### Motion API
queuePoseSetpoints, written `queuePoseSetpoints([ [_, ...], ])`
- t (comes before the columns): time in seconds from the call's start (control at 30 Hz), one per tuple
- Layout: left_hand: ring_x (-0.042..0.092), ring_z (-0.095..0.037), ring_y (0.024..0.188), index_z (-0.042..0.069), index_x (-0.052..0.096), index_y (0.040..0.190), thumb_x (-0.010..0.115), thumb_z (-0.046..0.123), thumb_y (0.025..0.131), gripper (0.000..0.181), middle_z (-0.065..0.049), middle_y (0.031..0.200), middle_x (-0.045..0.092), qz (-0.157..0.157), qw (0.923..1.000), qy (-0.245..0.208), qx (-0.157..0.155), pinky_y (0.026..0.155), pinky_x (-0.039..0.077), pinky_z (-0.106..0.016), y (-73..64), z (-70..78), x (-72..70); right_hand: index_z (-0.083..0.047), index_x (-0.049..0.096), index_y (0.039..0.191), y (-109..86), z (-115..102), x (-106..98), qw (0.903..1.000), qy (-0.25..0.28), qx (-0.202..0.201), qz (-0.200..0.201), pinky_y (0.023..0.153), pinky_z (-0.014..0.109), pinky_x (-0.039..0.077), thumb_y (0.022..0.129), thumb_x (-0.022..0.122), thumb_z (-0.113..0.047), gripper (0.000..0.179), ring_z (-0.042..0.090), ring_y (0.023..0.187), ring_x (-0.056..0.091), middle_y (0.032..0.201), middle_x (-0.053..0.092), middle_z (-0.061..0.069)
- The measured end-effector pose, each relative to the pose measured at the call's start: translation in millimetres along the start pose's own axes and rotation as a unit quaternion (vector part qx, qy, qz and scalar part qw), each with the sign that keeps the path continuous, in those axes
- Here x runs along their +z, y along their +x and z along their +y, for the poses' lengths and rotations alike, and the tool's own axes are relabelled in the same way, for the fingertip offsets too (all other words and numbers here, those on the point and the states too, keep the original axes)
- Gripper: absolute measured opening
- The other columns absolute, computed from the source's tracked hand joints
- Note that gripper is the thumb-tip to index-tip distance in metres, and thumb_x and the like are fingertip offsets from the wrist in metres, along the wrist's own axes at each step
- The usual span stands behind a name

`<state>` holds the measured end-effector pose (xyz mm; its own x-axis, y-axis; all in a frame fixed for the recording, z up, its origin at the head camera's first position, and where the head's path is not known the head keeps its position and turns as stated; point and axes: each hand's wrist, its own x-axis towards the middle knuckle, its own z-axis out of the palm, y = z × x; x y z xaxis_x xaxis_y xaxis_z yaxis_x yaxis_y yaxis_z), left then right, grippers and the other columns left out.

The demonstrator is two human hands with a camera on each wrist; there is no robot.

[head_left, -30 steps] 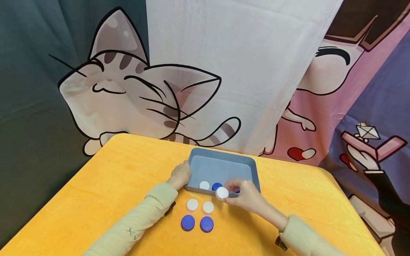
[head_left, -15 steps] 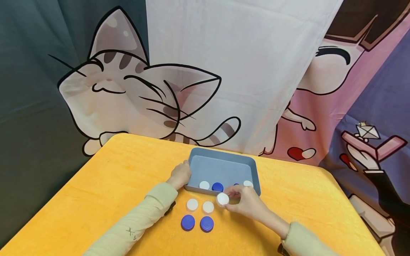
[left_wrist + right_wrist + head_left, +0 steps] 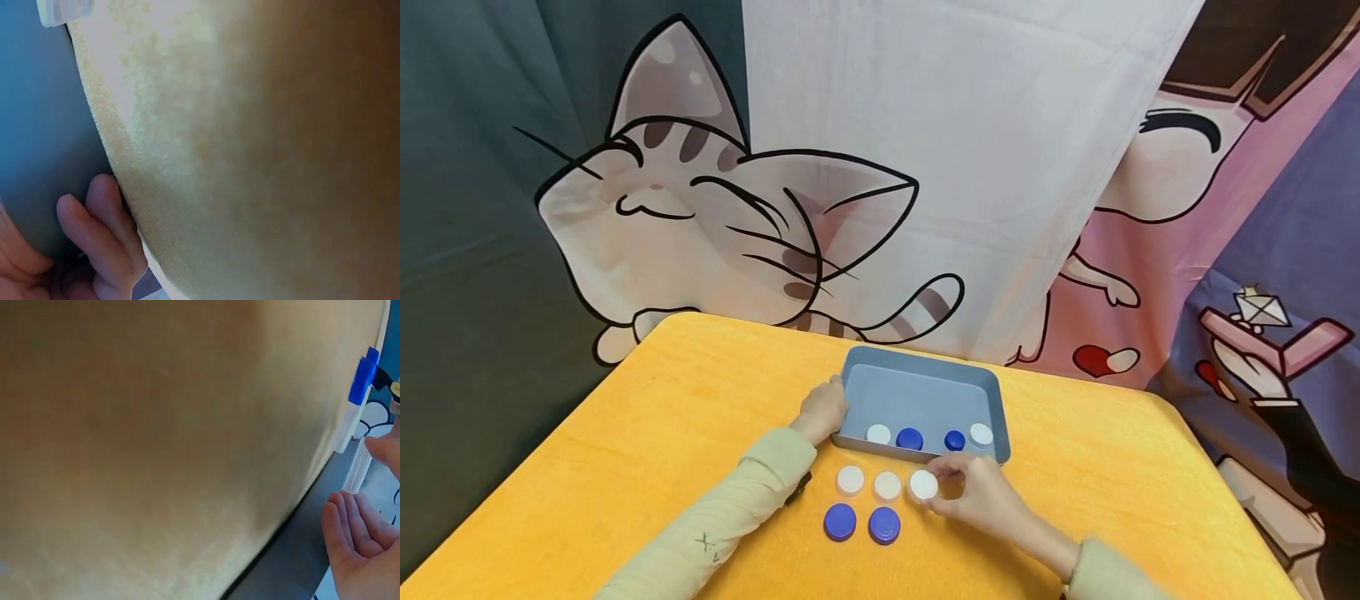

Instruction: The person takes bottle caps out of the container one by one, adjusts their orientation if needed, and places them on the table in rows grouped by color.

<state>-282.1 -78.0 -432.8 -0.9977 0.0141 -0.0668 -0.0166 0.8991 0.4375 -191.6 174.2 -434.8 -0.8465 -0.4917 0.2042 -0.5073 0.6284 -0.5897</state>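
The right hand [image 3: 981, 493] holds a round, white-topped plastic piece [image 3: 923, 486] in a thumb-and-finger grip, right of two similar white-topped pieces [image 3: 887, 487]. Keeping it level and parting the fingers only slightly should spare those neighbours. The left hand [image 3: 823, 410] grips the left wall of the blue-grey rectangular tray [image 3: 917, 390]; its near wall crowds the far side, so the near right looks freer.
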Motion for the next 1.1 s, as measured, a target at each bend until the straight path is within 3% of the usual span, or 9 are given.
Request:
queuePoseSetpoints([
  [0.3, 0.067, -0.033, 0.084, -0.007, 0.05, 0.112, 0.051, 0.006, 0.095, 0.022, -0.022, 0.089, 0.064, 0.002, 1.0, 0.004, -0.004, 0.069, 0.054, -0.042, 0.6, 0.5, 1.2, -0.015, 0.071, 0.097, -5.9, 1.8, 4.8, 0.9992, -0.013, 0.033, -0.017, 0.073, 0.021, 0.051, 0.07, 0.085, -0.029, 0.034, 0.002, 0.079, 0.058, 0.087, 0.067, -0.011],
  [1.1, 0.066, -0.03, 0.084, -0.01, 0.05, 0.115, 0.049, 0.005, 0.095, 0.025, -0.023, 0.092, 0.065, 0.004, 1.0, -0.001, -0.001, 0.072, 0.054, -0.042, 0.9, 0.1, 1.6, -0.015, 0.071, 0.095, -4.9, 2.6, 9.5, 0.9988, -0.022, 0.034, -0.026, 0.072, 0.02, 0.05, 0.07, 0.085, -0.026, 0.031, 0.001, 0.077, 0.056, 0.084, 0.065, -0.011],
])
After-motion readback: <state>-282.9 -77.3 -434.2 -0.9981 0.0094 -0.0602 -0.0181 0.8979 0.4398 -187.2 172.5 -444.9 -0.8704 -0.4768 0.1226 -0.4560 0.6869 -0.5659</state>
